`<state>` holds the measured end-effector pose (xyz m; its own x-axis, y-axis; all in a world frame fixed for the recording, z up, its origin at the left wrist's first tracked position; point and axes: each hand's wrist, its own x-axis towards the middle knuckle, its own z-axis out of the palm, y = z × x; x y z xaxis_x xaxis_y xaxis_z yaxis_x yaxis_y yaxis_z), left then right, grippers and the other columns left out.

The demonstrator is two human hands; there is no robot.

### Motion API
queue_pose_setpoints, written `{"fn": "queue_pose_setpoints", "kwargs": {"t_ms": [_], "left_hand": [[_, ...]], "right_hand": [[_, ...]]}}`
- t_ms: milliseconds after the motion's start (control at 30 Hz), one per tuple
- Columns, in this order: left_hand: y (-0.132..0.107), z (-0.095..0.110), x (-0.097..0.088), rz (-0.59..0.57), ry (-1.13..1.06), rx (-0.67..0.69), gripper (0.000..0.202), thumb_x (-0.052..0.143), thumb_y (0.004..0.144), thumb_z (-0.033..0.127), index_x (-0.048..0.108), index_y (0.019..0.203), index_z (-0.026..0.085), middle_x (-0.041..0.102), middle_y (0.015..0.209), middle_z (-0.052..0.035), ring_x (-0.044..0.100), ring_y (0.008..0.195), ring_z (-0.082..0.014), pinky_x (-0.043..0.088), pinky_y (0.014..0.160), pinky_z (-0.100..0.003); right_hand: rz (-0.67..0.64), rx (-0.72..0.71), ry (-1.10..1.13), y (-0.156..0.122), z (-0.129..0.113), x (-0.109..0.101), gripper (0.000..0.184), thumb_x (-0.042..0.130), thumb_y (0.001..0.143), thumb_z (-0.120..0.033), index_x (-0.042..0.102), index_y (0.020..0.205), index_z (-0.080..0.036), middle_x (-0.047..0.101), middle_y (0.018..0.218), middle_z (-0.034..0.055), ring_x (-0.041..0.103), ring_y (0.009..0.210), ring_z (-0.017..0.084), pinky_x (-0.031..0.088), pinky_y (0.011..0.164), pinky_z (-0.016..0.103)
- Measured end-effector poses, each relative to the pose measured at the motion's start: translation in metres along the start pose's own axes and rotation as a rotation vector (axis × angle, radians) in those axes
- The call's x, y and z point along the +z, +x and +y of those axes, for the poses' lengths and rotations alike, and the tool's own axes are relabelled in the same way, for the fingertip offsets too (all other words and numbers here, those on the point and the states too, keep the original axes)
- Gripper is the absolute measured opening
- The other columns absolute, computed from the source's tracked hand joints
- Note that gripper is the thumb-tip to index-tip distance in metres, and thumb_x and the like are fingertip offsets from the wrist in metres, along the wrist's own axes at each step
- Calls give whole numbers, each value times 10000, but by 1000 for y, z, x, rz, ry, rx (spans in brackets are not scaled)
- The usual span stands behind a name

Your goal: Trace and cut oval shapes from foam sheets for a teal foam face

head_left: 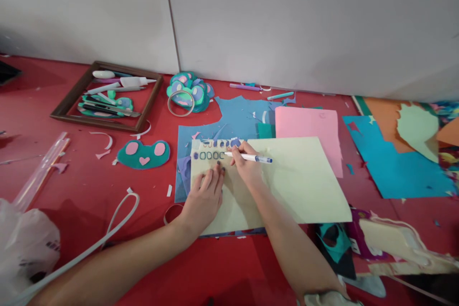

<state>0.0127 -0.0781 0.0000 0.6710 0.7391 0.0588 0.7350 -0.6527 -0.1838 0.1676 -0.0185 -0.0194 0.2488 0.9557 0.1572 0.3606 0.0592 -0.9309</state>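
Note:
My right hand (pixel 245 162) is closed around a white pen (pixel 256 158) with a blue end. The pen's tip meets a pale yellow foam sheet (pixel 297 177), at the end of a row of small dark rounded outlines (pixel 211 155). Above that row are more outlines and small purple pieces, partly hidden by the hand. My left hand (pixel 206 196) lies flat on the same sheet, just below the outlines, fingers stretched out. Blue sheets (pixel 229 114) lie beneath the yellow one, and a pink sheet (pixel 308 124) is tucked behind its upper edge.
Left of the sheets lies a teal cut-out face (pixel 143 155). A brown frame (pixel 60 100) encloses cutters, pens and a glue bottle. Stacked cut-outs (pixel 190 91) sit near the wall. A white cable (pixel 86 251) crosses the lower left. Blue and orange sheets (pixel 398 158) lie right.

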Motion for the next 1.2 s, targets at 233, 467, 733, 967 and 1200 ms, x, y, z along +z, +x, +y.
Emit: {"fn": "queue_pose_setpoints", "kwargs": {"t_ms": [233, 467, 733, 967, 1200], "left_hand": [[-1, 1, 1, -6, -14, -8, 473, 342, 932, 200, 506, 1356, 68, 521, 1417, -147, 525, 1168, -254, 428, 949, -376], [-1, 1, 3, -12, -9, -3, 475, 338, 933, 204, 505, 1355, 63, 514, 1421, -153, 521, 1172, -256, 427, 956, -381], [-2, 0, 3, 17, 10, 0, 470, 331, 935, 201, 518, 1341, 55, 541, 1394, -155, 541, 1136, -255, 434, 941, -378], [-1, 0, 2, -9, 4, 0, 475, 332, 935, 208, 508, 1357, 80, 540, 1399, -139, 526, 1159, -248, 430, 955, -375], [-1, 1, 3, -28, -49, -13, 504, 340, 930, 198, 436, 1409, 76, 511, 1423, -157, 503, 1189, -253, 419, 977, -389]], "right_hand": [[-12, 2, -66, 0, -6, 0, 334, 513, 834, -387, 372, 564, -252, 474, 443, -52, 508, 421, 132, 413, 468, 245], [-18, 28, -73, -1, -8, -2, 328, 527, 802, -360, 342, 552, -257, 426, 428, -63, 440, 407, 133, 377, 469, 260], [-45, 53, 7, -1, 1, -2, 301, 520, 831, -359, 382, 580, -266, 460, 441, -54, 557, 488, 162, 426, 529, 254], [-66, 60, -9, 0, -5, -3, 337, 535, 809, -343, 347, 542, -260, 435, 413, -71, 494, 426, 138, 420, 509, 252], [-74, 94, 19, 1, -2, -3, 334, 572, 796, -329, 369, 539, -259, 456, 390, -77, 473, 392, 132, 419, 487, 252]]}}
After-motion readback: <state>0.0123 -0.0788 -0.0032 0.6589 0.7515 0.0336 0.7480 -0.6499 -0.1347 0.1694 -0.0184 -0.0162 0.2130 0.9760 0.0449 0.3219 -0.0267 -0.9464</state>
